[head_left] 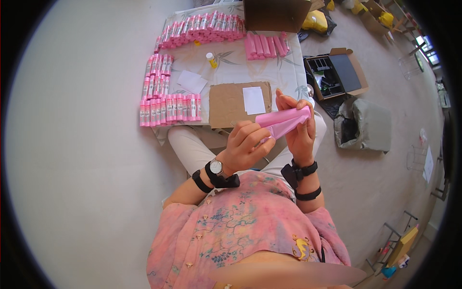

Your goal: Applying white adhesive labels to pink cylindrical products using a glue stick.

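A pink plastic roll [283, 115], seemingly thin film or bags, is held between my hands above the table's near edge. The fingers of my left hand [249, 143] are bent round the near-left part, pinching the loose flap of film. My right hand [301, 132] grips the far-right end, thumb on top. Below and beyond lies a flat piece of cardboard [225, 103] with small white paper slips [253, 100] on it. A yellow glue stick [211, 59] with a white cap stands farther back. More white slips [191, 82] lie to its left.
Labelled pink rolls [171, 108] line the table's left side, with a big pile [202, 31] at the back. Plain pink rolls [266, 46] lie back right, beside an open brown box [276, 14]. On the floor to the right are an open carton [332, 72] and a grey bag-lined bin [368, 125].
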### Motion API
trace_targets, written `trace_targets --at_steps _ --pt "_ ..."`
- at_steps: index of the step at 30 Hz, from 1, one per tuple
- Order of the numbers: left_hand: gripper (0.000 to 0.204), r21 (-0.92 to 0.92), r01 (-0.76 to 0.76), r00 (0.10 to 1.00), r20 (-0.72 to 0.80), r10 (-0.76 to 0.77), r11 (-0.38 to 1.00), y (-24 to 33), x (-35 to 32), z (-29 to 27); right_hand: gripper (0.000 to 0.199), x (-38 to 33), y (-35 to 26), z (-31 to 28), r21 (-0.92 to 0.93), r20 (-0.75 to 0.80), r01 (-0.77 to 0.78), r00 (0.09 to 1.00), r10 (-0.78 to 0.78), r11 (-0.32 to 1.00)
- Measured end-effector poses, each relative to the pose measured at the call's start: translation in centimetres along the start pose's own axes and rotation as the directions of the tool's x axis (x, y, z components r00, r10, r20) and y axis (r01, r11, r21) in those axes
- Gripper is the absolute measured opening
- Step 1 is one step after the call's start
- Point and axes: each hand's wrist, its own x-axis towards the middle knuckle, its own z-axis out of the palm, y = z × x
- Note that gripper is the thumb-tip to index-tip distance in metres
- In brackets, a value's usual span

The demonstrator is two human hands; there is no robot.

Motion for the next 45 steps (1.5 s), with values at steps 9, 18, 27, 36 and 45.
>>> trace_targets --at_steps 9,18,27,36,45 --pt "0.017 -0.121 -0.031 0.999 -0.037 0.027 0.992 -0.5 0.7 -0.3 0.033 0.0 -0.2 0.0 0.010 -0.002 0.012 1.000 -0.012 1.000" --pt "0.024 -0.490 0.667 0.693 0.130 -0.709 0.562 -0.8 -1.0 0.1 0.027 -0.1 0.9 -0.3 0.010 0.010 -0.095 0.995 0.095 0.995" --pt "0.041 -0.478 0.865 0.455 0.623 -0.636 0.151 -5.6 -1.5 -0.1 0.031 -0.1 1.9 0.0 -0.052 0.019 -0.286 0.958 0.287 0.957" --pt "0.033 -0.257 0.849 0.318 0.946 0.059 -0.462 -5.1 -1.2 0.2 0.027 -0.2 1.9 0.0 -0.099 0.123 -0.246 0.958 0.257 0.964" --pt "0.025 -0.371 0.676 0.718 0.527 -0.454 0.637 -2.4 -3.7 4.3 0.024 0.2 3.4 0.3 0.014 -0.262 -0.315 0.915 0.307 0.949"
